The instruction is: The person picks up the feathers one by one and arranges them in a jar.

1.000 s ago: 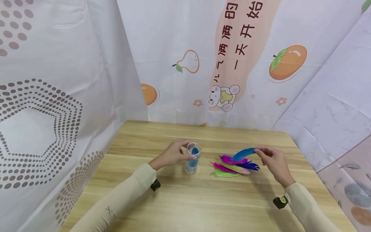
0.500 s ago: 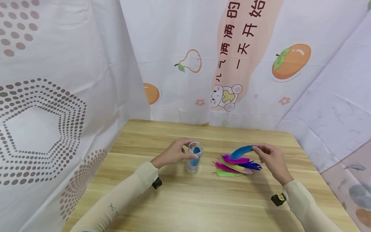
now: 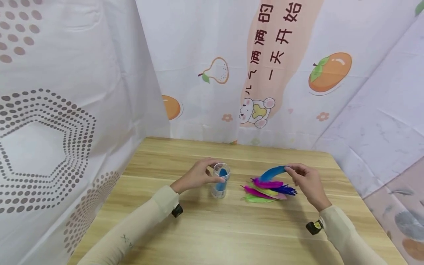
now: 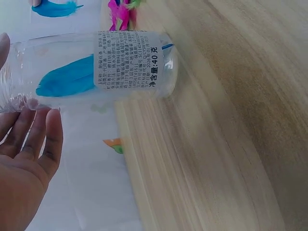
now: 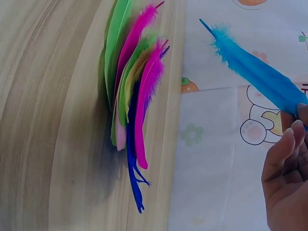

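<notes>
My left hand (image 3: pixel 200 173) grips a clear plastic jar (image 3: pixel 218 193) near its open top, thumb in front and fingers behind. The jar stands upright on the table and has a printed label (image 4: pixel 126 60). Inside it is one blue feather (image 4: pixel 67 79). With thumb and fingers, my right hand (image 3: pixel 306 182) pinches the vane end of another blue feather (image 5: pixel 260 77), whose bare quill points away from the hand. Under that feather lies a pile of coloured feathers: a magenta feather (image 5: pixel 147 110), a dark blue feather (image 5: pixel 134 178), a green feather (image 5: pixel 114 53) and others.
Both hands work over a wooden table (image 3: pixel 225 235). Behind its far edge hangs a white curtain (image 3: pixel 192 44) with printed fruit and writing. A dotted curtain (image 3: pixel 109 92) closes the left side, and a marbled curtain (image 3: pixel 381 121) the right.
My right hand has shifted a little left and up, carrying the blue feather toward the jar. The left hand keeps its hold on the jar in the same spot.
</notes>
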Action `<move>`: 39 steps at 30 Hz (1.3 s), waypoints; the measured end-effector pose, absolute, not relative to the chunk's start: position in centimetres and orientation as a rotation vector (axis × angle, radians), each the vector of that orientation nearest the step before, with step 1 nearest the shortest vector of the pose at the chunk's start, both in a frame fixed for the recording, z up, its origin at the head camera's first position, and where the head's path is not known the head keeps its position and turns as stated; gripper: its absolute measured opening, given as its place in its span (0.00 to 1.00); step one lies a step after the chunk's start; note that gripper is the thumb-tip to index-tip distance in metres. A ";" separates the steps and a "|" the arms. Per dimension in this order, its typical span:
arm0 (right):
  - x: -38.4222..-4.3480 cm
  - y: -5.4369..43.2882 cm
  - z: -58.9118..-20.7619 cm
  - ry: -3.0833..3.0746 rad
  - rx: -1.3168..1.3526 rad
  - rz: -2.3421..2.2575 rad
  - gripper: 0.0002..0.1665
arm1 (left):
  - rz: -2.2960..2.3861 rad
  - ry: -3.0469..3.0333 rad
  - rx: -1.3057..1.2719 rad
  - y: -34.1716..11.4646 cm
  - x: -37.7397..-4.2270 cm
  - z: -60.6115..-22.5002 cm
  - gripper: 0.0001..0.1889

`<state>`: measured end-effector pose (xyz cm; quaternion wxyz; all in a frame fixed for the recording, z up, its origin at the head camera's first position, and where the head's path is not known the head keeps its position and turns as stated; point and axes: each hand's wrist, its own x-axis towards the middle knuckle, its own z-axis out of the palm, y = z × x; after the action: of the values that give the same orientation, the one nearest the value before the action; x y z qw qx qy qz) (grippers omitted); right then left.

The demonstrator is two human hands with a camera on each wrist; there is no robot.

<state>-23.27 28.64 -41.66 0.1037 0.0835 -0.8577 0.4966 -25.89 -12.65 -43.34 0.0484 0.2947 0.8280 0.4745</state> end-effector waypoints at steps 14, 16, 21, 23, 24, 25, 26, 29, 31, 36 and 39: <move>-23.3 27.6 -40.8 -2.542 0.247 1.466 0.22 | 1.447 2.553 0.875 -12.6 -25.8 -43.1 0.32; -23.3 27.5 -40.7 -2.537 0.257 1.462 0.22 | 1.437 2.564 0.875 -12.6 -25.8 -43.1 0.32; -23.4 27.3 -40.4 -2.520 0.284 1.456 0.21 | 1.412 2.583 0.879 -12.5 -25.8 -43.1 0.32; -23.4 27.2 -40.3 -2.517 0.291 1.456 0.21 | 1.406 2.583 0.880 -12.5 -25.7 -43.1 0.32; -23.4 27.2 -40.3 -2.516 0.292 1.460 0.21 | 1.405 2.583 0.878 -12.5 -25.7 -43.0 0.33; -23.4 27.1 -40.2 -2.516 0.294 1.461 0.21 | 1.408 2.578 0.878 -12.5 -25.7 -43.0 0.33; -23.4 27.1 -40.2 -2.517 0.296 1.463 0.21 | 1.409 2.576 0.877 -12.5 -25.7 -43.0 0.33; -23.4 26.9 -40.0 -2.522 0.300 1.464 0.21 | 1.416 2.573 0.871 -12.5 -25.6 -43.1 0.33; -23.4 26.8 -39.8 -2.526 0.302 1.458 0.21 | 1.417 2.575 0.872 -12.5 -25.6 -43.1 0.32; -23.5 26.4 -39.5 -2.528 0.318 1.449 0.21 | 1.410 2.587 0.871 -12.5 -25.6 -43.2 0.33; -23.7 26.3 -39.5 -2.524 0.315 1.459 0.21 | 1.410 2.589 0.864 -12.4 -25.5 -43.1 0.33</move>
<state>-23.65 26.26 -39.48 0.1045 0.1068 -0.8561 0.4948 -25.55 -12.44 -43.11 0.0348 0.2810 0.8423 0.4587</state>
